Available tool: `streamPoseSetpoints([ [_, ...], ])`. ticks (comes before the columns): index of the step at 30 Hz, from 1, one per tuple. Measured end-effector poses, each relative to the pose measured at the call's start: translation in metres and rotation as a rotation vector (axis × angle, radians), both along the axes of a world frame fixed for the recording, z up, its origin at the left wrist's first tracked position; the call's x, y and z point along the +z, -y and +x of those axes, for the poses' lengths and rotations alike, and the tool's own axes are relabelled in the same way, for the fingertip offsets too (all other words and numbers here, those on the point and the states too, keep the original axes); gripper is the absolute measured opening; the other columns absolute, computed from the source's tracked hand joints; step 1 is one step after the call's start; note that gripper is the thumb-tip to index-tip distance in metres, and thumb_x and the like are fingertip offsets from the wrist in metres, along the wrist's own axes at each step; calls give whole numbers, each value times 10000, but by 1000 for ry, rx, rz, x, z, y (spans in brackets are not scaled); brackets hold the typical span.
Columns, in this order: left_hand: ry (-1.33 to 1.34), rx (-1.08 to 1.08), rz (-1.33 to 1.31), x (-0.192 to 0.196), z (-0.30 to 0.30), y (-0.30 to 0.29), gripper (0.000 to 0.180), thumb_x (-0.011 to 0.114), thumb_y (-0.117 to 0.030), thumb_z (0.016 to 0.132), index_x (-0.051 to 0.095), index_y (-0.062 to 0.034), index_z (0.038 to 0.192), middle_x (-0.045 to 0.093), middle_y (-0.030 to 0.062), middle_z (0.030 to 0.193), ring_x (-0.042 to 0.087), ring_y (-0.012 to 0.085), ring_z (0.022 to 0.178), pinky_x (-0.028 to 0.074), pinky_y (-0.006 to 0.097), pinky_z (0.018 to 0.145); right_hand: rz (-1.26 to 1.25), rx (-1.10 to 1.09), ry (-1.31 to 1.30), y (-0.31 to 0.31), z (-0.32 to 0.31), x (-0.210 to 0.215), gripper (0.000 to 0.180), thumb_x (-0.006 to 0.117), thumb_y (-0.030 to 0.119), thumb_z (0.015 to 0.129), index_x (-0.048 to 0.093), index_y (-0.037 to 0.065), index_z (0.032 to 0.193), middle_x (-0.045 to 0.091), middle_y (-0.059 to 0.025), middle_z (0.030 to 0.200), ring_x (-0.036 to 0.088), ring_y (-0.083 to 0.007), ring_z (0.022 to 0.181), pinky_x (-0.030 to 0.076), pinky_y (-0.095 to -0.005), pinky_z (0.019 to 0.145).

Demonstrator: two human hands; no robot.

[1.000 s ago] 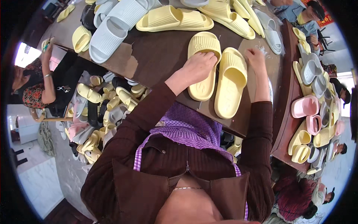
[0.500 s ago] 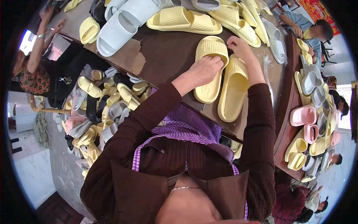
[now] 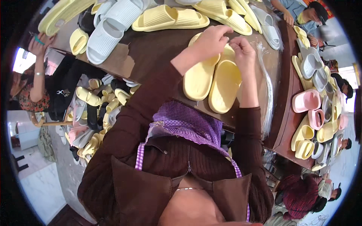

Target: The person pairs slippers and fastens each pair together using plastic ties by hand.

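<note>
A pair of yellow slide slippers lies side by side on the brown table, toes away from me: the left slipper (image 3: 198,81) and the right slipper (image 3: 224,88). Over the left one's strap reaches my left hand (image 3: 209,43), its thumb and fingertips pinched together. My right hand (image 3: 244,52) is curled closed above the right slipper's strap, fingertips close to those of the left. Anything between the fingertips is too small to make out. Both hands partly hide the straps.
Yellow slippers (image 3: 169,18) and grey slippers (image 3: 113,34) line the table's far side. A bundle of thin white strands (image 3: 267,94) lies right of my right arm. More slippers crowd a right-hand table (image 3: 281,145) and a heap at lower left. A co-worker's hand (image 3: 39,45) is at left.
My left hand has come out of the left slipper's opening and moved up toward my right hand. At upper left a large yellow slipper has come into view by a co-worker's raised hand.
</note>
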State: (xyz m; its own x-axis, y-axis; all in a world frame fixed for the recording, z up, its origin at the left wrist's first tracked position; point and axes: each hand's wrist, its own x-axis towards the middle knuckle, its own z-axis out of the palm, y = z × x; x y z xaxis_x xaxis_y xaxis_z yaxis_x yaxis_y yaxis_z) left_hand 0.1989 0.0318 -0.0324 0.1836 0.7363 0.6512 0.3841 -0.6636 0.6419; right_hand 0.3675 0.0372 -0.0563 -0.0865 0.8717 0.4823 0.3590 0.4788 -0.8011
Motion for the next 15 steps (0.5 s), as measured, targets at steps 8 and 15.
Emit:
streamPoseSetpoints([
  [8, 75, -268, -507, -12, 8, -11, 189, 601, -71, 826, 618, 16, 992, 613, 14, 775, 524, 51, 649, 404, 172, 563, -98, -57, -307, 19, -1, 4, 64, 591, -19, 839, 622, 19, 880, 615, 3, 816, 547, -60, 769, 447, -197, 713],
  [15, 596, -379, -647, -15, 4, -1, 122, 606, -53, 836, 636, 14, 935, 610, -10, 779, 531, 39, 683, 422, 173, 605, -252, -55, -467, 27, -3, 14, 87, 633, 24, 812, 653, 35, 896, 623, 4, 785, 557, -74, 733, 446, -207, 666],
])
